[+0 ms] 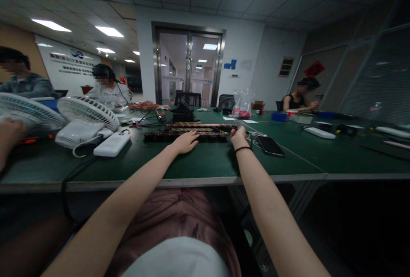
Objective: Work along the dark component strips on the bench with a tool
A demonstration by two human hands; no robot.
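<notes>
Across the green table in front of me lies a long bundle of thin, copper-coloured rods or wires [179,131] resting on a row of black blocks [153,137]. My left hand [186,142] rests flat at the middle of the row, fingers stretched out and touching its near side. At the bundle's right end, my right hand [238,137] is closed with the fingers curled; what they pinch, if anything, is hidden. A dark phone [270,145] lies just right of that hand, beside a coiled white cable [255,138].
White fans [88,112] and a white power bank [112,144] stand to my left, near another person's hand [13,134]. A black device [183,112] sits behind the rods, with a clear plastic bag [242,104] farther right. Other people sit around the table [205,168].
</notes>
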